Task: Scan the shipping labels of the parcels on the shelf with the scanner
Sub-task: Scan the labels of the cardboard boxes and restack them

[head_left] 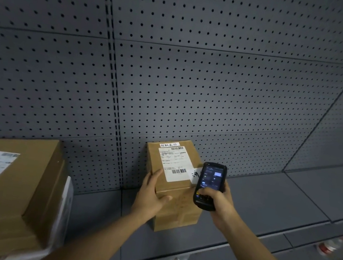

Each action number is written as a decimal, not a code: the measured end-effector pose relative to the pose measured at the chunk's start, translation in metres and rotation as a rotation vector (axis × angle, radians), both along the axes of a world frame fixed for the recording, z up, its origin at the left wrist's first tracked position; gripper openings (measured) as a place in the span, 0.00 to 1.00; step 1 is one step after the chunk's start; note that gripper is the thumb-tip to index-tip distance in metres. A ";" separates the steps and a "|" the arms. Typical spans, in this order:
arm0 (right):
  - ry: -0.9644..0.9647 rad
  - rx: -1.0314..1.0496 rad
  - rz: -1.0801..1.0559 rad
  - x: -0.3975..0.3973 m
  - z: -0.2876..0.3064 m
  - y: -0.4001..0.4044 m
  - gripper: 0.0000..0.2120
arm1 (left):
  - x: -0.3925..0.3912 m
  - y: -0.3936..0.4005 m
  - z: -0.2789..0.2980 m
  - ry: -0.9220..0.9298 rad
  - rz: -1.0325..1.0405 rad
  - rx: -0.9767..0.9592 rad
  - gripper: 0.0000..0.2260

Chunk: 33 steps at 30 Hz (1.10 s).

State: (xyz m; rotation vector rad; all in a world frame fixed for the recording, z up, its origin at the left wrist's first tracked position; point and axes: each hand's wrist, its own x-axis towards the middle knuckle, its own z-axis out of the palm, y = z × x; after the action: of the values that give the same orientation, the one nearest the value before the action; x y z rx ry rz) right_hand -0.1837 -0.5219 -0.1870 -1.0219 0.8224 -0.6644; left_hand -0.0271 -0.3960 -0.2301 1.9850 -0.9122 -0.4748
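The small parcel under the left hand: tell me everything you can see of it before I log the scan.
The small parcel is a plain brown cardboard box, closed, standing on the grey shelf against the pegboard back panel. Its top carries a white shipping label with barcodes near two edges and fine print too small to read, plus a small handwritten sticker above. The left hand grips its near left corner. The right hand holds the scanner beside its right edge, overlapping a white tag there.

I see a brown parcel (176,199) with a white shipping label (174,165) (black barcodes), a black scanner (209,185), and a grey perforated back panel (197,67).
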 end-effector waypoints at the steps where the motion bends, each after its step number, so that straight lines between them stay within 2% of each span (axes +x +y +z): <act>1: 0.000 -0.002 -0.001 -0.001 0.000 0.000 0.31 | -0.001 0.000 0.000 -0.002 -0.007 -0.008 0.38; 8: 0.020 -0.004 0.049 -0.006 0.004 -0.004 0.37 | -0.005 -0.003 0.001 0.005 -0.015 -0.005 0.38; 14: 0.053 -0.076 0.062 -0.007 0.013 -0.003 0.35 | -0.002 0.008 -0.002 0.006 0.001 0.079 0.47; 18: -0.008 -0.109 0.059 0.006 0.024 0.013 0.34 | 0.000 0.030 -0.007 -0.001 0.066 0.076 0.47; 26: -0.090 -0.215 0.269 0.065 0.030 0.086 0.36 | 0.009 0.109 -0.013 -0.085 0.178 0.065 0.39; 29: -0.101 -0.183 0.359 0.083 0.023 0.122 0.37 | 0.022 0.143 -0.012 -0.158 0.227 0.072 0.35; 33: -0.065 -0.121 0.485 0.108 0.015 0.168 0.44 | 0.039 0.192 -0.003 -0.228 0.258 0.062 0.31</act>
State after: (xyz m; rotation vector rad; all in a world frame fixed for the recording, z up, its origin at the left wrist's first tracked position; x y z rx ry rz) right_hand -0.0761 -0.3543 -0.1719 -1.2468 0.4540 -0.3310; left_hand 0.0115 -0.2037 -0.2336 2.2079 -0.7686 -0.1341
